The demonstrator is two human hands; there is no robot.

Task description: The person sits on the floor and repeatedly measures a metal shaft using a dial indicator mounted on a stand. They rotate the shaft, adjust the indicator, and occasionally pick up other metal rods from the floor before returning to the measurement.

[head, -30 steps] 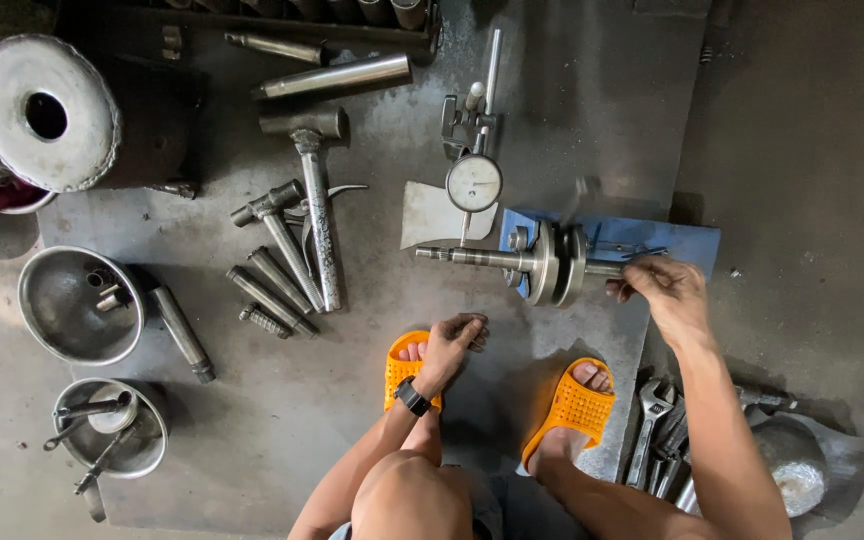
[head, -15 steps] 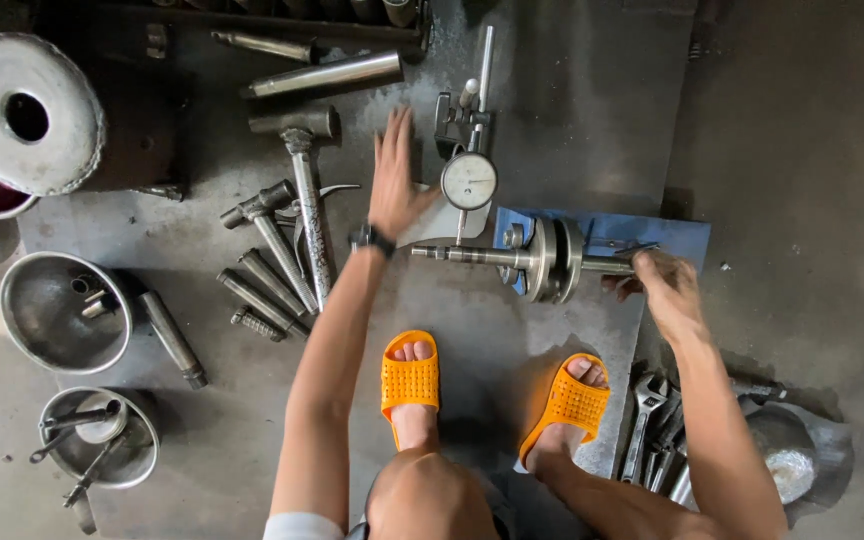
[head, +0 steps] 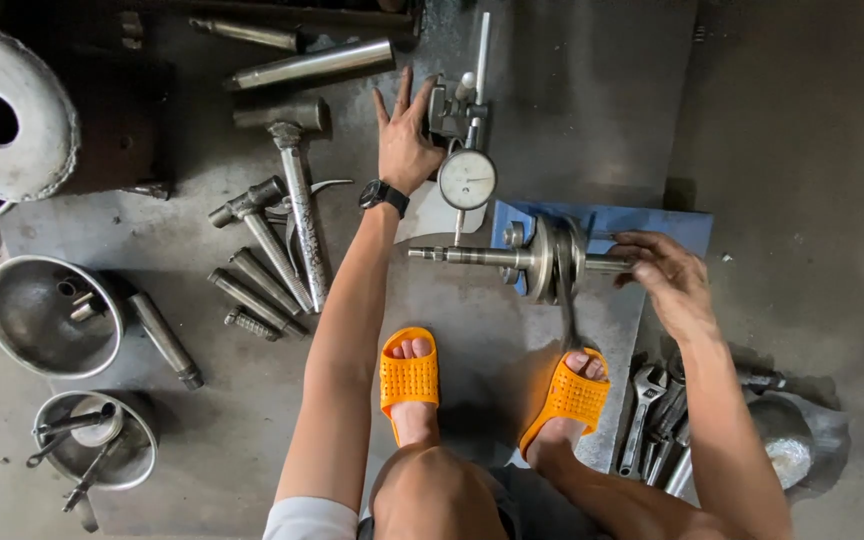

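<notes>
Head view, from near to far: we squat on the floor (head: 832, 150) in orange slippers (head: 409, 375), our knees at the near edge. Just right of the right slipper lies a heap of wrenches (head: 652, 430). To the near left sit two metal bowls (head: 42, 315), the nearer one holding small tools.

Farther out, our right hand (head: 667, 280) rests on the right end of a crankshaft (head: 542, 258), fingers (head: 637, 262) curled loosely around its stub shaft; we cannot tell how firmly they grip. The crankshaft lies level, its axis running left to right, carried on a blue stand (head: 652, 225) on a grey metal plate (head: 472, 330), with its connecting rod hanging toward us.

Left of our outstretched left arm lie hammers (head: 292, 190) and several round steel punches (head: 252, 295) side by side.

Farther still, our left hand (head: 407, 145) lies flat with fingers spread apart, holding nothing, its thumb side against the base of a dial indicator (head: 467, 180), whose round white face sits just beyond the crankshaft's left shaft. Beyond that lie steel bars (head: 312, 65), and at the far left a big round metal block (head: 7, 115) with a hole.
</notes>
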